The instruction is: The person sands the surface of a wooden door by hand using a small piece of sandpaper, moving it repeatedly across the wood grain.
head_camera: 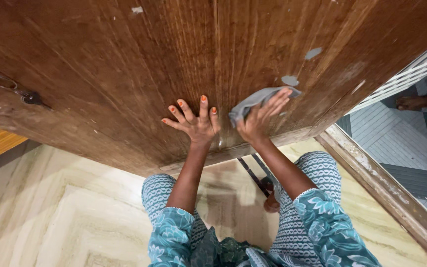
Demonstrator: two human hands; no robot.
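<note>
A large dark brown wooden door (124,64) fills the upper view. My left hand (196,121) lies flat against its lower part, fingers spread, holding nothing. Just to the right, my right hand (260,118) presses a grey cloth (253,101) against the door face, fingers laid over the cloth. Both arms reach up from my patterned teal sleeves.
A metal latch with a white tag (6,84) hangs on the door at far left. The door frame's threshold (386,193) runs diagonally at right, with grey tiles and another person's foot (413,102) beyond. Beige marble floor (75,212) lies below.
</note>
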